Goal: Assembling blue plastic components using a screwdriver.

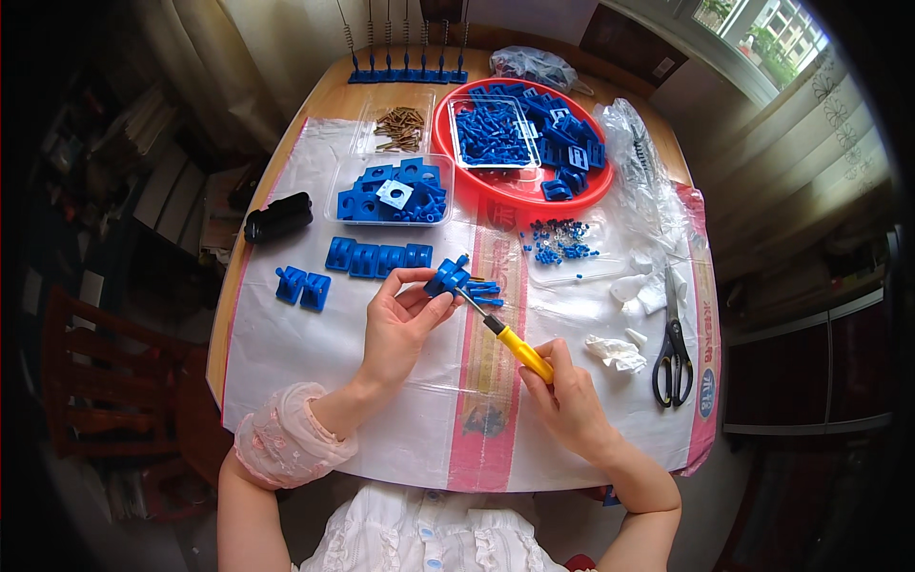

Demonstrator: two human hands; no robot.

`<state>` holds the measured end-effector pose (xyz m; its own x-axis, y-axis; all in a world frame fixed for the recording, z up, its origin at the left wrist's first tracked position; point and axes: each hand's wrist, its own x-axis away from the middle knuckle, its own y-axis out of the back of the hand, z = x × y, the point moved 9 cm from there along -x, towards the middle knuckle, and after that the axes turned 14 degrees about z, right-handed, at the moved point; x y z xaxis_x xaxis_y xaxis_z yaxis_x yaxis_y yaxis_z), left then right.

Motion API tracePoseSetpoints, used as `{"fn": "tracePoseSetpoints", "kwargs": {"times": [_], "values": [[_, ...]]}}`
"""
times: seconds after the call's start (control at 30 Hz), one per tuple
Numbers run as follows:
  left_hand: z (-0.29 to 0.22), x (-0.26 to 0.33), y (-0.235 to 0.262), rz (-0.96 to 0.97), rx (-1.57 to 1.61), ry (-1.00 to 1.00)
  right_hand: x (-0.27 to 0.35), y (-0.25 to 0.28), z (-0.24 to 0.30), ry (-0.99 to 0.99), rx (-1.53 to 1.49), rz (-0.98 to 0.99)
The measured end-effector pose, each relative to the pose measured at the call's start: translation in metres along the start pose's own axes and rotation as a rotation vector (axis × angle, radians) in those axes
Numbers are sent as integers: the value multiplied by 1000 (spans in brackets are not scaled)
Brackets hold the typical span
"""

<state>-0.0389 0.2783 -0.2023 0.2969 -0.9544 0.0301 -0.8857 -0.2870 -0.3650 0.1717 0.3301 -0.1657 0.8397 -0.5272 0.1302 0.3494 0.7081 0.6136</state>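
Note:
Between the thumb and fingers of my left hand (405, 319) is a small blue plastic part (446, 276), raised over the middle of the table. My right hand (567, 391) is closed around the yellow handle of a screwdriver (519, 353). Its metal shaft points up and left, and the tip meets the blue part; the exact contact spot is hidden. Just beyond my left fingers lie several thin blue pieces (488, 291). A row of blue blocks (378, 258) sits to the left, with two more blue parts (303, 289) farther left.
At the back stand a red basin (519, 197) of blue parts, a clear tub (389, 219) of blue pieces and a tray of brass-coloured screws (400, 129). Tiny blue and black bits (560, 241) lie right of centre. Black scissors (673, 362) and crumpled tissue (616, 354) lie at right, a black case (278, 218) at left.

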Motion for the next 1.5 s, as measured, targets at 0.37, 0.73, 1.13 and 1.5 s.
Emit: {"fn": "tracePoseSetpoints", "kwargs": {"times": [0.37,0.73,1.13,1.5], "values": [[0,1,-2,18,18,-17,-1,4,4,-27,-66,56],[-1,-1,0,6,-5,-28,1,-7,-6,-87,-285,115],[-1,0,-2,39,-43,0,3,-4,-4,-14,-193,82],[-7,1,-1,45,-128,-31,4,-35,-16,-211,-1105,358]]}}
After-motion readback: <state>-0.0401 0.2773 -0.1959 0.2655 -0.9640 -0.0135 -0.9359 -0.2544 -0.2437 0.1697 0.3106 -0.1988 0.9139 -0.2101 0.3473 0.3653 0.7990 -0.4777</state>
